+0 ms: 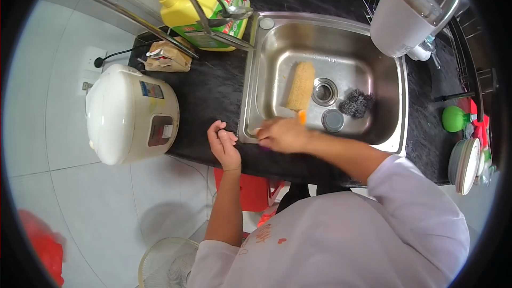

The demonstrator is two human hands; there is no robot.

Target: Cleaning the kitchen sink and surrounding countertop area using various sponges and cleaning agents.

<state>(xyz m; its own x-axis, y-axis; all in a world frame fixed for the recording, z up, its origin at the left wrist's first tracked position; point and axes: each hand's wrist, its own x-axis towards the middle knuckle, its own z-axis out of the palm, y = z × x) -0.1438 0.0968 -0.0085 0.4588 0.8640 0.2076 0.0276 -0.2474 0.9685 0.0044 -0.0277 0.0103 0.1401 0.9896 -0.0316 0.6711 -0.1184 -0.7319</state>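
My right hand (282,134) is closed around a small tool at the near left corner of the steel sink (250,88); an orange end sticks up beside the fingers and a bit of purple shows below them. Most of that tool is hidden. Just left of the sink's rim, my left hand (224,142) hovers with fingers loosely curled and nothing seen in it. A tan, rough-textured cylindrical scrubber (302,86) lies in the basin, left of the drain (324,92). To the drain's right sits a dark wire scouring pad (356,104), with a round drain stopper (333,120) nearer me.
A white rice cooker (132,114) stands on the left. Behind are a yellow detergent jug (208,8), a brown paper bag (170,56) and hanging metal utensils (212,22). A white container (402,18) overhangs the sink's back right corner. Stacked dishes (466,166) and a green bottle (454,119) are right.
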